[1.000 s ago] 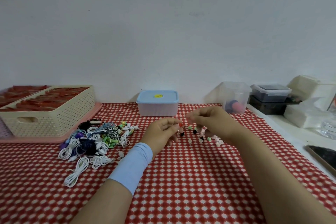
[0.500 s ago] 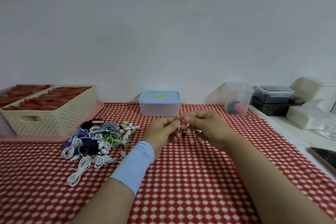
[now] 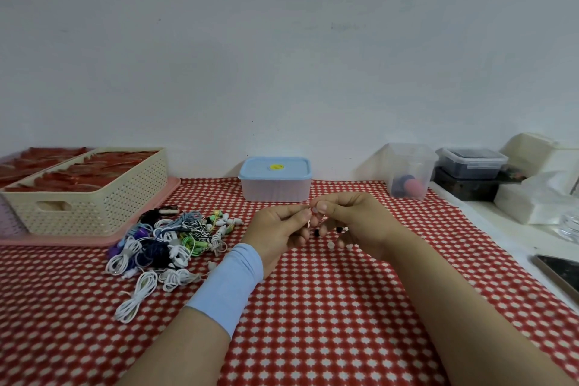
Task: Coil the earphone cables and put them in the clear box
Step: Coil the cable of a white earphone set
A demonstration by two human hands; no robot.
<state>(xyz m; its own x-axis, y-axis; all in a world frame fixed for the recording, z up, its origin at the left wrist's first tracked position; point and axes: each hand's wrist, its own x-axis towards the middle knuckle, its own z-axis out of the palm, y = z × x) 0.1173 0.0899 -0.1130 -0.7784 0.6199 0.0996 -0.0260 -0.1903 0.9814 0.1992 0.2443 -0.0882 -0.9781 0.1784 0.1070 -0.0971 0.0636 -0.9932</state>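
Note:
My left hand [image 3: 279, 229] and my right hand [image 3: 357, 222] meet above the middle of the red checked tablecloth [image 3: 313, 307]. Both pinch one small reddish earphone piece [image 3: 315, 219] between thumbs and fingertips; it is too small to make out further. Small loose ear tips [image 3: 329, 245] in black and white lie on the cloth under my right hand. A pile of coiled and tangled earphone cables [image 3: 166, 238] in white, green, blue and purple lies to the left. The open clear box [image 3: 409, 171] stands at the back right with a pink and a dark item inside.
A clear tub with a blue lid [image 3: 275, 178] stands at the back centre. A cream basket [image 3: 84, 194] of red items sits on a pink tray at the left. Dark lidded containers [image 3: 470, 172], white boxes and a phone [image 3: 560, 273] occupy the white counter on the right.
My hands have drawn close together and risen slightly, from a small gap over the ear tips to both pinching the same small piece. The cable pile has not moved.

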